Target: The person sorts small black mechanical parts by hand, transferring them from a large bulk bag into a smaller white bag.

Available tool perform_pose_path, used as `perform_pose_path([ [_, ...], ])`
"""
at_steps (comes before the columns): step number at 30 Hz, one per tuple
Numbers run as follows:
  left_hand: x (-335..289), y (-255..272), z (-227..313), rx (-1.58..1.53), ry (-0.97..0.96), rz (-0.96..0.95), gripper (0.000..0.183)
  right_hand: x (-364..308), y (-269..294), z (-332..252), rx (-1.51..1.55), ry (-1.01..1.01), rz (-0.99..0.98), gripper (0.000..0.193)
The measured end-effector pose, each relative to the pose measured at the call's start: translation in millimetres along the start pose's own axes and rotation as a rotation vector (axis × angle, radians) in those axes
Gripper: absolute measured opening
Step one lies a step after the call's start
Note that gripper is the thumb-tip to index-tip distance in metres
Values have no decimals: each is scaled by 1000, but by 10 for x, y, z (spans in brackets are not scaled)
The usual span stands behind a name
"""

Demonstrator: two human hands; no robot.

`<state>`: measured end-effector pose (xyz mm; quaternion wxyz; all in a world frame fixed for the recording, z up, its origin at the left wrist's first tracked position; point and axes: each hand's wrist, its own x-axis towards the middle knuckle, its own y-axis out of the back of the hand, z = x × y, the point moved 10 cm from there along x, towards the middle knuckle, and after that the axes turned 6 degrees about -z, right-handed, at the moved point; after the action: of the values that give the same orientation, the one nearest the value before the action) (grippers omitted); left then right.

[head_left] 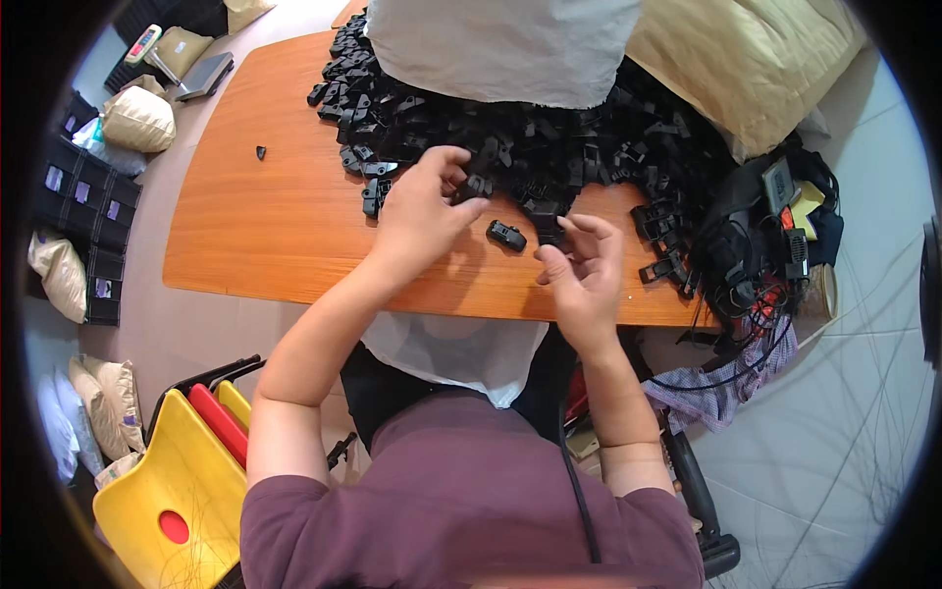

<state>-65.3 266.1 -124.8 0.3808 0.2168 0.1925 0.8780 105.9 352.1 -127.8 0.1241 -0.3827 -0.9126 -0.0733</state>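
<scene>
A large heap of small black plastic parts (530,133) covers the far side of the wooden table (235,216). My left hand (422,208) hovers at the heap's near edge, thumb and fingers curved but apart. Just beyond its fingertips is a black part (478,187); I see no grip on it. One separate black part (506,236) lies on the wood between my hands. To its right, my right hand (589,270) is open, fingers half bent, beside a black part (547,224) that juts from the heap toward me.
A white sack (505,49) and a tan sack (746,69) stand behind the heap. A black bag with cables (746,245) is at the table's right end. One small dark piece (261,152) lies far left. Yellow and red plastic panels (172,471) stand at lower left.
</scene>
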Motion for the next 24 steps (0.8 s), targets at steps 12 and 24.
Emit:
perform_pose_path([
  [12,-288,-435,271,-1320,168,-386,40,36,-124,-249,-80,81,-24,32],
  [24,-303,-212,510,-641,-186,-363,42,37,-210,-679,-464,440,-115,39],
])
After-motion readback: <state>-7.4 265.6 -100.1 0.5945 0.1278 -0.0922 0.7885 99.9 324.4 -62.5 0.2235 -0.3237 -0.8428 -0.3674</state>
